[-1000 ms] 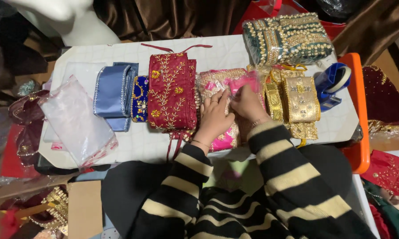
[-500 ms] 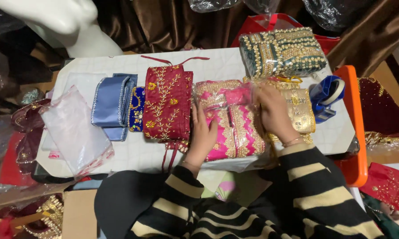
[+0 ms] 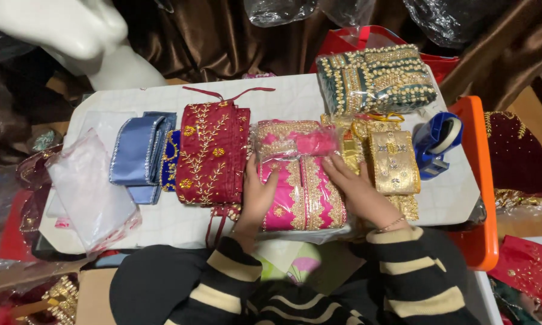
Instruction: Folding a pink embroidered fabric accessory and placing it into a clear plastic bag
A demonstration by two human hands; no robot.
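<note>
two hands are pressing flat: the left hand [image 3: 256, 195] and right hand [image 3: 356, 194], fingers spread, are flanking the pink embroidered bundle [image 3: 301, 192] on the white table [image 3: 162, 222], seemingly steadying its plastic wrap; a red embroidered bundle [image 3: 210, 153] is lying just beside.

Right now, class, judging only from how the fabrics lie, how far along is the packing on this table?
Looks done: the green beaded bundle already sits in clear wrap at the far edge. In hand: the left hand and right hand press either side of the pink embroidered piece in its plastic. Left, it seems: the red embroidered piece, the blue fabric and the gold piece lie bare; an empty clear bag waits.
</note>
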